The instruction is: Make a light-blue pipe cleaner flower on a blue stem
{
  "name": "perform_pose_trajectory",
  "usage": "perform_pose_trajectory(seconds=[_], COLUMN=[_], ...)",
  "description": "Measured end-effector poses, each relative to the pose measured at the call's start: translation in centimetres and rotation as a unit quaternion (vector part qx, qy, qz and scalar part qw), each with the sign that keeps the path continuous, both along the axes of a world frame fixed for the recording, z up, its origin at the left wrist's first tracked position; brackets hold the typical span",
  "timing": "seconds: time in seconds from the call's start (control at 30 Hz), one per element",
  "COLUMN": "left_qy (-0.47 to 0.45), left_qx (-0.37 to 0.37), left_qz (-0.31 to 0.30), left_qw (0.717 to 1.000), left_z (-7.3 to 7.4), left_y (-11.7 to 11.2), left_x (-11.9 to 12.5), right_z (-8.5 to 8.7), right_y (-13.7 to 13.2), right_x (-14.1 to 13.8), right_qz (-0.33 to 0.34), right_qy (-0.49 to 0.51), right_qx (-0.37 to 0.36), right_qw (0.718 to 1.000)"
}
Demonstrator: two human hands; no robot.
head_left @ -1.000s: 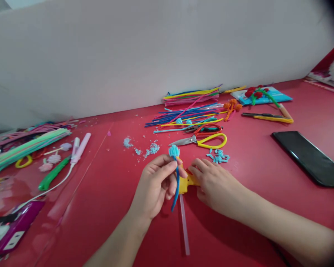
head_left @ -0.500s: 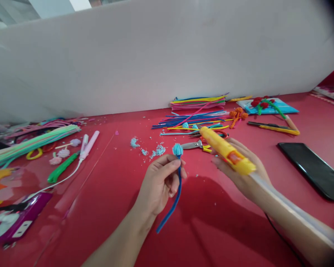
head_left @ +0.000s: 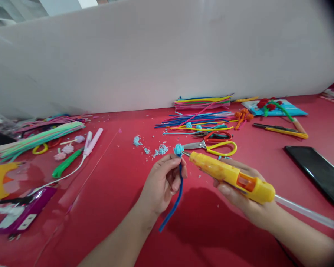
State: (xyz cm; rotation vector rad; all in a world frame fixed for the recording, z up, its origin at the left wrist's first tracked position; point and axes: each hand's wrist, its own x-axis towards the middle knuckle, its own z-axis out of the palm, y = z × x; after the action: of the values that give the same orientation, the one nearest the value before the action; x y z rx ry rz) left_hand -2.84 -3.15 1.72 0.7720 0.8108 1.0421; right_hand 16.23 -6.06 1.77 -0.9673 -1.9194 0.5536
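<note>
Between the thumb and fingers of my left hand [head_left: 161, 181] is a pipe-cleaner flower, held upright. Its head [head_left: 178, 149] is light blue and its dark blue stem [head_left: 174, 209] curves down below my fingers. My right hand [head_left: 246, 191] is wrapped around a yellow hot glue gun [head_left: 228, 172] with a clear glue stick [head_left: 306, 211] coming out of its back. The gun's metal nozzle [head_left: 186, 153] points left and is at the flower head's right side; whether they touch I cannot tell. Behind the gun lie scissors [head_left: 221, 147] with yellow and red handles.
Light blue fluff scraps [head_left: 160, 150] lie beyond my left hand. Pipe cleaners [head_left: 195, 120] are piled at the back near the white partition [head_left: 128, 66]. A black phone [head_left: 314, 172] lies at right. On the left are a purple power strip [head_left: 26, 211], a green cutter [head_left: 66, 163] and a pink heated styler [head_left: 93, 142].
The glue gun has come down and left, so its nozzle is now at the flower head. My left hand keeps its hold on the flower. The view has shifted slightly.
</note>
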Motion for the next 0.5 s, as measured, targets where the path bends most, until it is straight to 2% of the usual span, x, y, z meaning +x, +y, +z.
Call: perform_pose_trajectory(seconds=[0.23,0.4,0.5], left_qy=[-0.017,-0.022,-0.022], left_qx=[-0.004,-0.004,-0.003], left_qz=[-0.012,-0.009,-0.01], left_qw=[1.0,1.0,1.0], left_z=[-0.05,-0.09,-0.02], left_y=[0.03,0.01,0.02], left_x=[-0.02,-0.08,-0.05], right_z=[0.22,0.17,0.04], right_y=[0.12,0.12,0.04], right_x=[-0.15,-0.12,-0.05], right_qz=[-0.012,-0.032,-0.029], right_qy=[-0.036,-0.05,-0.043], right_qx=[0.002,0.034,0.02], right_qw=[0.999,0.998,0.998])
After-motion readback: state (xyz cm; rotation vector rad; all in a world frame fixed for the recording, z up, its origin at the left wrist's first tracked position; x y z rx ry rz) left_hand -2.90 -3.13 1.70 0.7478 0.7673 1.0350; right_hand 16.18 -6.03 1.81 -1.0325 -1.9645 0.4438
